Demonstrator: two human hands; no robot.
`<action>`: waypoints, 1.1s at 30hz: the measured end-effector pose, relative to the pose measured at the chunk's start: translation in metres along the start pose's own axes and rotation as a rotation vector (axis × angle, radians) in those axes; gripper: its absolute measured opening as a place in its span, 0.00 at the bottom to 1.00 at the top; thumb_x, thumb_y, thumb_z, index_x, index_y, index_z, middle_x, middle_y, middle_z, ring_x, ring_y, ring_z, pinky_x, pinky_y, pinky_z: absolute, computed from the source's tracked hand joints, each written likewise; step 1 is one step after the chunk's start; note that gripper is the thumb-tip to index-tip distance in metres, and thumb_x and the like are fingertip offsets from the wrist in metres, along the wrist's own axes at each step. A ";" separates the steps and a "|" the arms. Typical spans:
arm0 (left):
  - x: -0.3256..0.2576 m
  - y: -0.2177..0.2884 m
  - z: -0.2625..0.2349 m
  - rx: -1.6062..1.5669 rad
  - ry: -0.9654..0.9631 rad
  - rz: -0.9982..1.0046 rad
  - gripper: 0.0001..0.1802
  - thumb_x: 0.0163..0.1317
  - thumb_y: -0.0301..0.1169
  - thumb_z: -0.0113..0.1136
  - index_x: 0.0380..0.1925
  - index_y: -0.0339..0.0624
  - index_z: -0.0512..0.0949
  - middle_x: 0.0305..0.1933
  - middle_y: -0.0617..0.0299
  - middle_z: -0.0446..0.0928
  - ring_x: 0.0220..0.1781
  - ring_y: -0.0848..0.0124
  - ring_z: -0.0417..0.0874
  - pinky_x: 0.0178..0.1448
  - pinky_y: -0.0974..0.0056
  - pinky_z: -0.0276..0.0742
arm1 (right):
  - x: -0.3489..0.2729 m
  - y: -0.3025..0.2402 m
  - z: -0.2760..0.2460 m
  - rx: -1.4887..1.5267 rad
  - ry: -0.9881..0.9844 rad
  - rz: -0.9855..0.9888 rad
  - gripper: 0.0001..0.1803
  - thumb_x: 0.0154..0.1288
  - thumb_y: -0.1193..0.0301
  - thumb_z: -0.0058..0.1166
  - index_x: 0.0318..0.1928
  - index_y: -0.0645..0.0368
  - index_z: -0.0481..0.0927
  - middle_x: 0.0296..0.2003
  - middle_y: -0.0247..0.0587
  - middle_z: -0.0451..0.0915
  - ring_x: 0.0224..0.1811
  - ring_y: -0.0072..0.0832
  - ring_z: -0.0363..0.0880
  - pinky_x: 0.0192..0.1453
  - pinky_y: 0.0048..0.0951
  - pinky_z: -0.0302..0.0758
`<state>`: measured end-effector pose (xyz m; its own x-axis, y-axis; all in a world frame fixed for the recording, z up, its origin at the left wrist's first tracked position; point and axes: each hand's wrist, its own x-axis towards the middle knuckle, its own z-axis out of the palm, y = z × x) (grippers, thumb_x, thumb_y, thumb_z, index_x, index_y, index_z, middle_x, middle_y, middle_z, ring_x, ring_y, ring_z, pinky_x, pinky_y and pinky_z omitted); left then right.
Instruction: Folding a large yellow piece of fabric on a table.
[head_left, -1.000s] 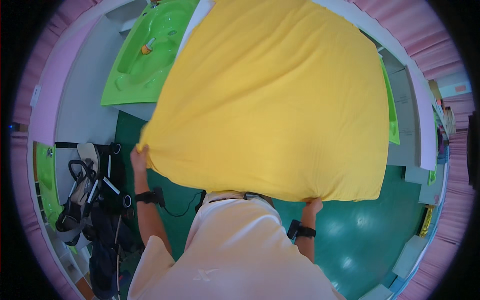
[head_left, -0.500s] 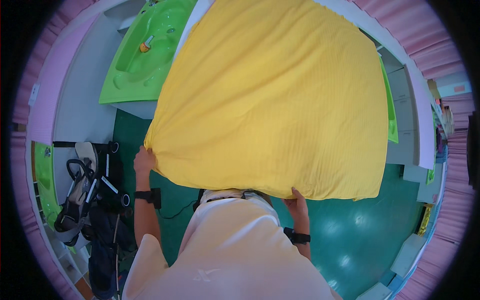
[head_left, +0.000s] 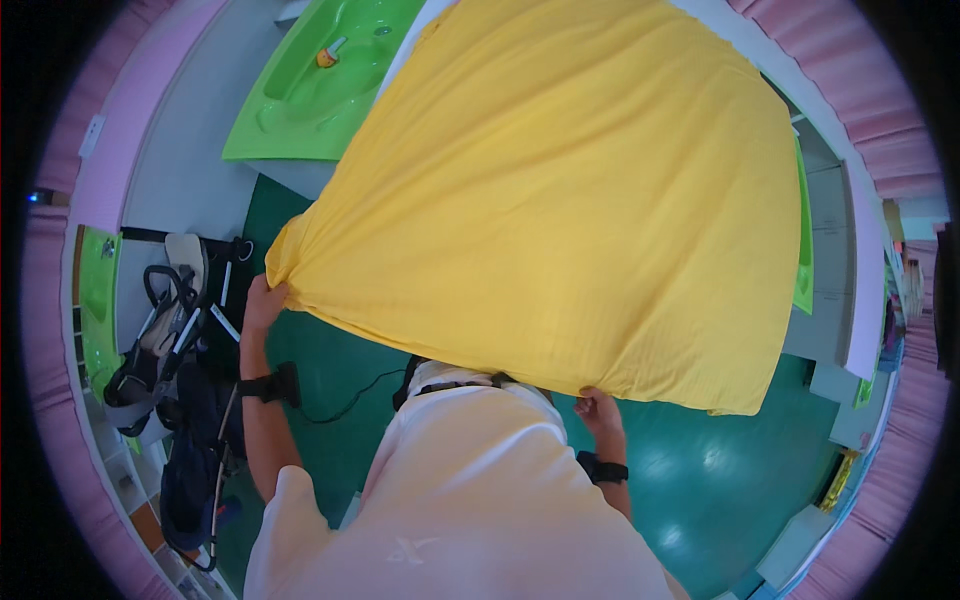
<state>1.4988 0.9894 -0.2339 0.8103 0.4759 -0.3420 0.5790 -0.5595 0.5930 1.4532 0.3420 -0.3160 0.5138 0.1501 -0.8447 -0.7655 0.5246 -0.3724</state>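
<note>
A large yellow sheet (head_left: 560, 210) of thin ribbed fabric stretches out in front of me and hides most of what lies under it. My left hand (head_left: 264, 302) is closed around its near left corner, and folds fan out from that grip. Along the near edge, right of my waist, my right hand (head_left: 600, 412) pinches the hem between thumb and fingers. The sheet's near right corner hangs loose beyond that hand. Dark bands with small devices circle both my wrists.
A green basin (head_left: 320, 95) with a small orange-and-white object (head_left: 328, 54) in it stands at the far left. Folded strollers (head_left: 165, 350) lean at the left. Grey cabinets (head_left: 828, 240) stand at the right. A black cable (head_left: 350, 405) lies on the green floor (head_left: 700, 480).
My left hand has moved outward to the left with the sheet corner, drawing the near edge tighter and slanting it. My right hand keeps its hold on the hem. The view has turned slightly.
</note>
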 end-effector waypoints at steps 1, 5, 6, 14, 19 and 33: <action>-0.003 0.001 0.006 -0.212 0.025 0.064 0.14 0.50 0.27 0.50 0.36 0.29 0.75 0.30 0.60 0.77 0.31 0.74 0.77 0.33 0.69 0.70 | 0.004 0.002 -0.005 -0.004 -0.003 0.007 0.07 0.54 0.77 0.49 0.21 0.56 0.69 0.15 0.31 0.65 0.17 0.23 0.64 0.23 0.26 0.62; -0.010 -0.017 0.025 -0.520 0.100 0.036 0.16 0.52 0.23 0.45 0.40 0.30 0.76 0.33 0.66 0.76 0.32 0.76 0.74 0.36 0.71 0.68 | 0.005 0.003 -0.001 -0.069 0.049 -0.027 0.10 0.52 0.79 0.48 0.18 0.54 0.66 0.12 0.31 0.58 0.15 0.23 0.58 0.23 0.27 0.58; -0.010 -0.023 0.028 -0.613 0.108 -0.015 0.16 0.52 0.24 0.45 0.40 0.30 0.76 0.33 0.66 0.76 0.31 0.76 0.74 0.35 0.71 0.68 | 0.007 0.001 -0.002 -0.116 0.062 -0.025 0.09 0.52 0.79 0.48 0.18 0.55 0.66 0.13 0.31 0.60 0.15 0.24 0.59 0.23 0.28 0.60; -0.024 -0.013 0.066 0.236 0.110 -0.052 0.21 0.54 0.35 0.53 0.47 0.39 0.73 0.42 0.41 0.76 0.46 0.43 0.75 0.48 0.48 0.72 | 0.010 0.011 0.003 -0.131 0.197 0.077 0.08 0.57 0.73 0.46 0.22 0.59 0.70 0.16 0.39 0.71 0.20 0.32 0.70 0.28 0.32 0.69; 0.003 -0.035 0.094 0.071 0.276 0.087 0.19 0.54 0.31 0.54 0.47 0.38 0.72 0.40 0.42 0.77 0.43 0.42 0.76 0.46 0.47 0.72 | 0.031 0.027 -0.020 0.032 0.174 0.091 0.08 0.58 0.71 0.47 0.23 0.60 0.72 0.18 0.39 0.74 0.22 0.31 0.71 0.30 0.31 0.70; 0.032 0.086 0.061 -0.083 0.308 0.185 0.19 0.54 0.39 0.60 0.37 0.34 0.71 0.35 0.48 0.75 0.37 0.58 0.77 0.41 0.59 0.72 | 0.008 0.008 -0.066 -0.054 -0.039 -0.582 0.14 0.65 0.61 0.48 0.43 0.59 0.72 0.37 0.42 0.77 0.42 0.32 0.76 0.45 0.34 0.74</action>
<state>1.5804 0.9152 -0.2386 0.8281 0.5606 0.0043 0.4056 -0.6044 0.6857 1.4256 0.2916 -0.3511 0.8687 -0.1183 -0.4811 -0.3716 0.4867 -0.7906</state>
